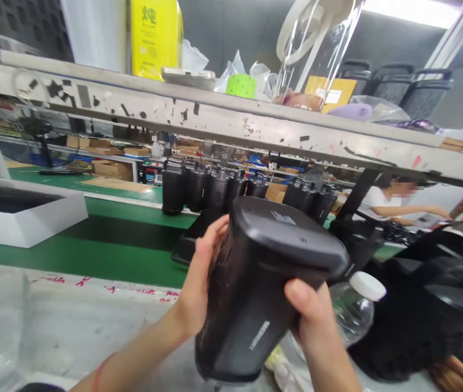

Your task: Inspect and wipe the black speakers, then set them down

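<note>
Between my two hands is a black rounded-box casing [247,294], tilted, with a flat lid-like end facing up and pale lettering on its side. My left hand [198,283] grips its left side, the fingertips partly hidden behind it. At the lower right, my right hand [316,316] wraps round the casing with the thumb pressed on its front edge. Just behind the casing lies a flat black piece [186,245] on the green belt [133,223]. A clear bottle with a white cap [357,305] stands close to my right hand.
Several black canisters with handles [174,188] stand across the belt. An open white box [43,218] sits at left. Overhead runs a shelf [215,117] bearing a yellow box [155,38] and green tape [241,86]. Black parts [402,321] crowd the right; a co-worker [390,201] is beyond.
</note>
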The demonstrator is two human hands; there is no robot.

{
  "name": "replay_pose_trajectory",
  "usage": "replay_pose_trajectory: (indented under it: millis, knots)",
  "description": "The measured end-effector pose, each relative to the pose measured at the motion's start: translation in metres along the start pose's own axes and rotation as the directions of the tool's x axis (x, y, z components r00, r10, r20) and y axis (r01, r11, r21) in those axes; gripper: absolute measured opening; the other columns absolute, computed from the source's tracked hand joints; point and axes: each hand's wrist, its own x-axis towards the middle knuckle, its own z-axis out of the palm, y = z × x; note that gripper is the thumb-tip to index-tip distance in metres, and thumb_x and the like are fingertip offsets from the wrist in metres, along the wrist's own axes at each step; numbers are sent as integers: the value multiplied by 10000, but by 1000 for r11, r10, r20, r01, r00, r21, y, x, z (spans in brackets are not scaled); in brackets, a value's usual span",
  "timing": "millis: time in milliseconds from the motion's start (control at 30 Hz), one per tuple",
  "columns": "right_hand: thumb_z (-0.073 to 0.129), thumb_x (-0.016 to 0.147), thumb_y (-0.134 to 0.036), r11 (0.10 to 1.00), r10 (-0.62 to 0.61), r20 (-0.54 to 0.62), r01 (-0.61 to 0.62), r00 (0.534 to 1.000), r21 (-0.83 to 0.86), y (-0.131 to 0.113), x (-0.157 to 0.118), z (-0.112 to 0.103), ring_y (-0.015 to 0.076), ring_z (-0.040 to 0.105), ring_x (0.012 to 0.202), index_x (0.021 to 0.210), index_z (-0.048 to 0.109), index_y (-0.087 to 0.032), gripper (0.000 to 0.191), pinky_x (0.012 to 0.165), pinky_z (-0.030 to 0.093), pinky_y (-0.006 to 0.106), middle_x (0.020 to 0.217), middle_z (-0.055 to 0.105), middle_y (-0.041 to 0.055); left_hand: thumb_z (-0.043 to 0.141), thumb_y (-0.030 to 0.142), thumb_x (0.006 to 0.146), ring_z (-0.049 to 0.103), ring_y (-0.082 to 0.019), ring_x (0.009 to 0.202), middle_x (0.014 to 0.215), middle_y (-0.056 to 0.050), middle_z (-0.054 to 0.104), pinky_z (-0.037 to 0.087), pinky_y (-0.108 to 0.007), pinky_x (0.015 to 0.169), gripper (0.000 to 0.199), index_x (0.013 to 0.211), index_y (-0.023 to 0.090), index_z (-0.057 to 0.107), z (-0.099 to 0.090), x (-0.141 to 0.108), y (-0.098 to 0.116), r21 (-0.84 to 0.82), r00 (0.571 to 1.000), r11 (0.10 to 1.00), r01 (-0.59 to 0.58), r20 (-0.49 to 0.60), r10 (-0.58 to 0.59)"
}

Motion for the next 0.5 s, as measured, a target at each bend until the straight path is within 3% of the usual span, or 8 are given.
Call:
replay_pose_trajectory:
  millis: [67,133,167,233,333,400,500]
  knots:
    - [830,643,-586,985,139,-77,-130,987,113,1,2,-2,370,620,1196,1340,523,-233,840,1007,535,488,1212,697,102,639,867,630,428,-333,1420,1524,-66,474,419,-417,1159,1099,1514,300,316,0,-7,3,59,999,998,8,50,-11]
    - [840,657,-569,989,122,-54,-117,991,90,6,5,-2,333,632,1178,1289,546,-237,772,1000,539,448,1225,690,88,843,735,504,473,-319,1394,1540,-111,449,432,-386,1145,1361,1561,273,121,-2,-8,5,115,996,993,35,78,-44]
    - [844,671,-557,994,87,-19,-86,996,64,9,7,-1,308,646,1152,1269,552,-238,738,986,547,419,1218,692,81,893,648,522,523,-306,1353,1507,-134,488,455,-377,1120,1349,1550,243,118,-3,-6,4,109,995,993,47,85,-57]
    - [844,697,-552,999,43,10,-44,999,22,15,10,1,261,664,1107,1223,569,-236,673,956,557,353,1187,701,70,914,507,595,621,-293,1241,1372,-149,617,509,-364,1048,1111,1457,180,294,-5,1,1,66,994,997,49,97,-56]
    - [826,713,-581,991,134,-47,-134,990,10,20,13,3,232,680,1052,1157,599,-227,612,886,576,297,1124,714,58,871,455,668,681,-277,1122,1199,-112,716,559,-330,930,682,1187,165,538,-7,9,-3,95,990,990,104,88,-112]
    - [824,716,-581,981,193,-51,-192,980,29,20,13,3,224,691,1013,1121,611,-223,582,838,589,279,1085,720,51,849,480,693,689,-261,1092,1162,-88,729,561,-318,903,609,1140,177,568,-7,10,-5,123,989,983,138,41,-144]
    - [816,728,-572,982,187,-42,-186,981,32,17,12,3,218,693,1007,1116,620,-230,553,839,592,275,1071,722,42,839,470,712,691,-258,1092,1167,-86,730,561,-321,907,595,1152,181,560,-4,7,-4,106,992,987,121,30,-124]
